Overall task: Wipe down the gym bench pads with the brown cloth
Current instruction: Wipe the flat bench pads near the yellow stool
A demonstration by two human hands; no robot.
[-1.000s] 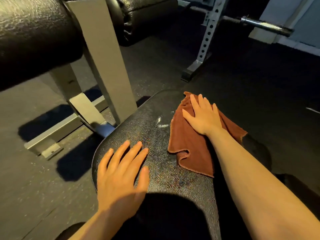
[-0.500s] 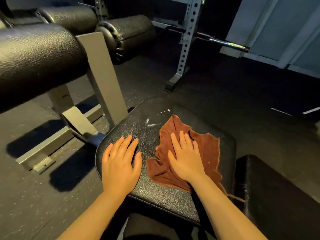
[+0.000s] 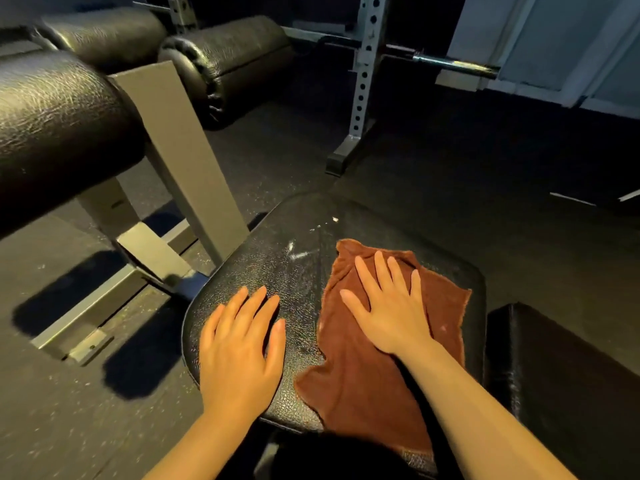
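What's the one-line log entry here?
right hand flat on brown cloth | left hand flat on seat pad | white smudges unwiped

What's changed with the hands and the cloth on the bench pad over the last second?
The right hand has drawn the brown cloth back from the far edge of the seat pad toward the person, uncovering the white smudges there. Nothing was gripped or released. The left hand stays flat on the pad's left side, the right flat on the cloth.
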